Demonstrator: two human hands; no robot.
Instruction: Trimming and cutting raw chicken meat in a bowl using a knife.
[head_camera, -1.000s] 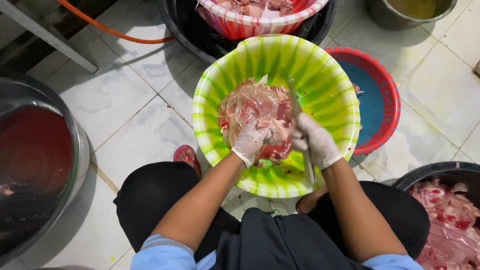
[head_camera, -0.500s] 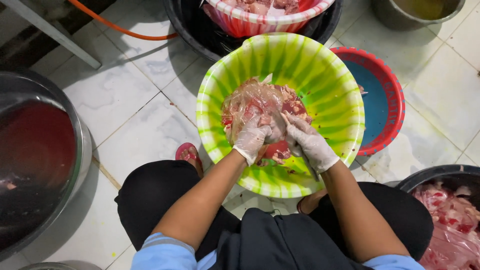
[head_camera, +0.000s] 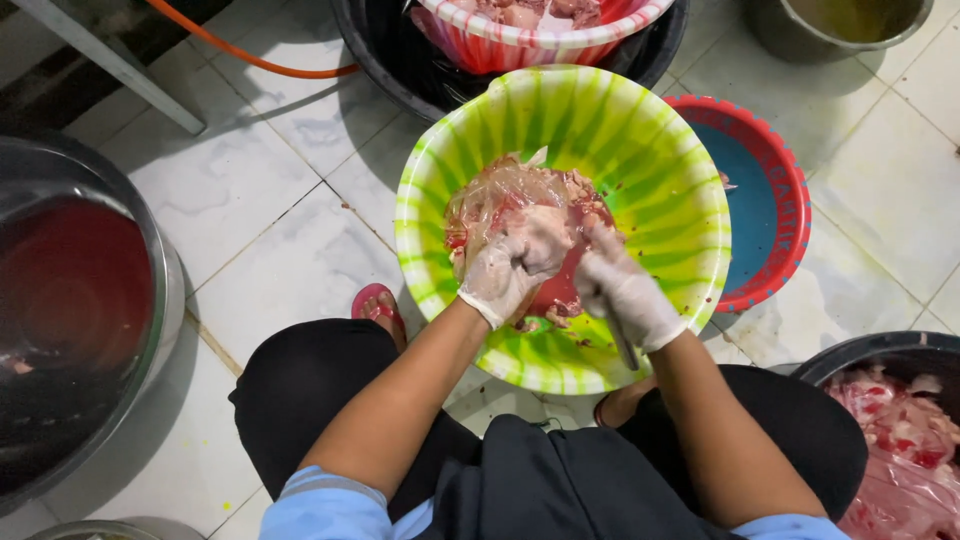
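A green-and-white striped plastic basin (head_camera: 650, 150) sits on the tiled floor between my knees. Inside it lies a clear plastic bag of raw red meat (head_camera: 500, 200). My left hand (head_camera: 505, 272), in a thin white glove, grips the bag and the meat from the near side. My right hand (head_camera: 622, 292), also gloved, holds a knife whose dark blade (head_camera: 625, 350) points down toward me, the fingers resting against the meat. Red juice pools under the bag.
A red basin with a blue inside (head_camera: 770, 200) is tucked under the green one on the right. A red-striped basin of meat (head_camera: 540, 25) sits in a black tub at the top. A large metal basin (head_camera: 80, 310) stands left, a black tub of meat (head_camera: 900, 430) lower right, an orange hose (head_camera: 250, 55) upper left.
Both hands shifted slightly on the meat bag; the left hand has closed more firmly on it and the right hand has moved in beside it.
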